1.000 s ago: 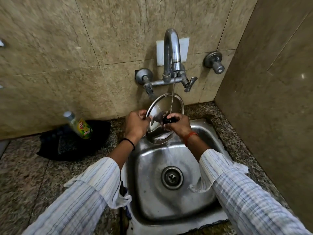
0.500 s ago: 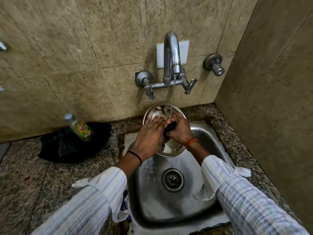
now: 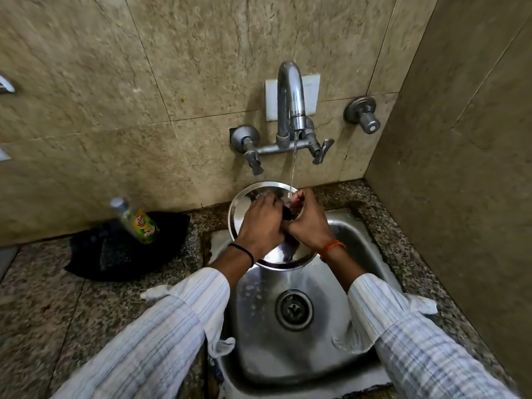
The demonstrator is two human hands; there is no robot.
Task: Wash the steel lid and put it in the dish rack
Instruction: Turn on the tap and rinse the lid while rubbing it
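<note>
The round steel lid [image 3: 244, 203] is held over the back of the steel sink [image 3: 359, 254], its top face toward me and lying nearly flat. A black knob [image 3: 288, 216] shows at its centre between my hands. My left hand [image 3: 260, 226] rests on the lid's face, fingers pressed beside the knob. My right hand [image 3: 309, 223] is closed around the knob. A thin stream of water from the tap [image 3: 290, 99] falls onto the lid's far rim by my right fingers. No dish rack is in view.
A dish-soap bottle [image 3: 138, 221] leans on a black cloth [image 3: 115, 251] on the granite counter, left of the sink. Tiled walls close in behind and on the right. The drain [image 3: 293, 309] sits mid-sink. A wall valve [image 3: 362, 113] is right of the tap.
The lid went from tilted upright under the tap to lying flatter and lower. My left hand moved from its left rim onto its face, next to the knob.
</note>
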